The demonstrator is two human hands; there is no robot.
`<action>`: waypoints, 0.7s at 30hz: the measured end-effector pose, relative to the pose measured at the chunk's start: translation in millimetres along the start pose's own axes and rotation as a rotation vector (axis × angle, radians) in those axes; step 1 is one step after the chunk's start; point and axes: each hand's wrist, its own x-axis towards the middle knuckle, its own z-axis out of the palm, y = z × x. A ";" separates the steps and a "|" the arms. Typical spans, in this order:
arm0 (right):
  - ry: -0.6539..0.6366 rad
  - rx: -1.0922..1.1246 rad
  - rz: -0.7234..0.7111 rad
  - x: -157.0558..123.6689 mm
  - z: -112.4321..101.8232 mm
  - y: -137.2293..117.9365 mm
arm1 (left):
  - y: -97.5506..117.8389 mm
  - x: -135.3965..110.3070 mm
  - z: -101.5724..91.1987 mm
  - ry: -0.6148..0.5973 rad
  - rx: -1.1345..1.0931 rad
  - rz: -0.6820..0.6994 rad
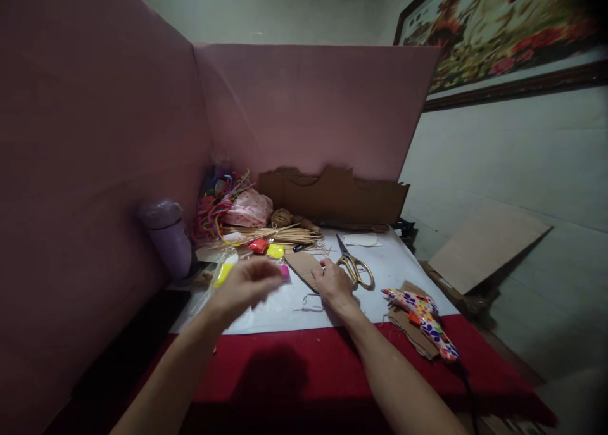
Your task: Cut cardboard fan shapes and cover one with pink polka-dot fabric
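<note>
While the right hand [334, 284] rests over the near end of a brown cardboard piece [300, 267], the left hand [254, 285] is raised apart from it, to its left. The cardboard piece lies on the white sheet [280, 319] that covers much of the tabletop [342, 371], its long axis slanting from far left to near right, so that 1 end runs in under the right fingers and the other points out toward a yellow packet [275, 251]. Seen from the left hand, it lies to the right and slightly farther off, with a pink packet [284, 271] just past the left fingertips. The right hand is plainly nearer, its bent fingers touching the cardboard; whether they grip it or only press it down, I cannot tell. Motion blur softens the left hand, whose fingers are drawn together toward the right; I cannot tell whether anything is pinched between them. Scissors [346, 252] lie just beyond the right hand and to its right, blades pointing away, and any reach to that side would, I judge, have to mind their gold handles.
</note>
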 end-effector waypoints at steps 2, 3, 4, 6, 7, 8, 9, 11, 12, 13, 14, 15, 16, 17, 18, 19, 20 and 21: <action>-0.007 0.006 0.014 0.0 0.1 -0.4 | 6.1 -34.0 23.7 -0.368 0.101 0.019; -0.008 0.009 0.016 -0.2 -0.1 -0.7 | 4.2 -49.3 37.5 -0.486 0.214 0.035; -0.010 0.009 0.014 -0.5 -0.2 -1.0 | -0.5 -62.0 51.6 -0.585 0.361 0.055; -0.009 0.008 0.008 -1.1 -0.6 -1.5 | -14.0 -77.6 76.2 -0.762 0.679 0.100; -0.010 0.010 0.007 -1.1 -0.7 -1.5 | -20.4 -80.3 84.6 -0.747 0.794 0.126; -0.009 0.015 0.008 -1.0 -0.8 -1.3 | -25.1 -79.7 89.0 -0.715 0.856 0.150; -0.009 0.021 0.011 -0.6 -0.8 -1.0 | -27.7 -76.2 88.9 -0.686 0.853 0.167; -0.007 0.034 0.021 0.8 -0.9 0.0 | -25.9 -61.8 75.4 -0.545 0.769 0.169; -0.005 0.036 0.026 1.6 -1.2 0.5 | -22.7 -51.8 62.8 -0.445 0.735 0.143; -0.002 0.034 0.031 2.3 -1.6 0.9 | -19.2 -40.3 47.7 -0.310 0.763 0.104; 0.000 0.031 0.036 2.8 -2.2 1.1 | -16.2 -28.1 31.3 -0.171 0.803 0.066; 0.001 0.027 0.042 3.1 -2.9 1.0 | -14.6 -15.7 14.9 -0.053 0.843 0.039; 0.003 0.022 0.046 3.1 -3.6 0.7 | -14.9 -3.6 0.0 0.049 0.900 -0.015; 0.004 0.018 0.047 3.0 -4.3 0.3 | -17.3 7.5 -12.4 0.119 0.972 -0.079; 0.003 0.015 0.045 2.7 -4.7 -0.1 | -21.6 17.3 -21.4 0.138 1.052 -0.129; 0.002 0.012 0.043 2.5 -4.9 -0.6 | -27.6 25.6 -26.7 0.123 1.101 -0.177; 0.001 0.009 0.039 2.4 -4.8 -0.9 | -34.6 32.3 -28.5 0.107 1.112 -0.188; 0.002 0.005 0.036 2.3 -4.5 -1.1 | -42.2 37.5 -27.5 0.087 1.119 -0.190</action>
